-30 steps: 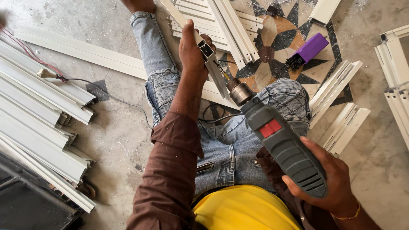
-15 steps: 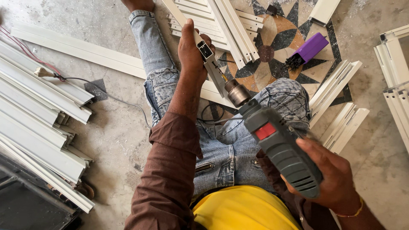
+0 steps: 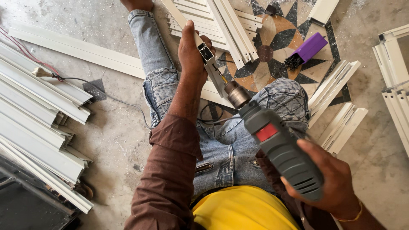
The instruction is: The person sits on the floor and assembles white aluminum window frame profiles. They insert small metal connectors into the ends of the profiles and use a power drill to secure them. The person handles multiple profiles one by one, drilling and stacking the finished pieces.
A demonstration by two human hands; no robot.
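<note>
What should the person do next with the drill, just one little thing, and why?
Probably press the drill gently forward, keeping it straight. Its bit tip already meets the white profile piece, which the left hand grips, while the right hand holds the drill's grey body. Both look lined up.

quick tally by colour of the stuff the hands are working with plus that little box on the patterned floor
Grey: 1, the power drill in the right hand
White: 1, the short profile piece in the left hand
Purple: 1, the box with dark screws spilling out
Total: 3
</note>
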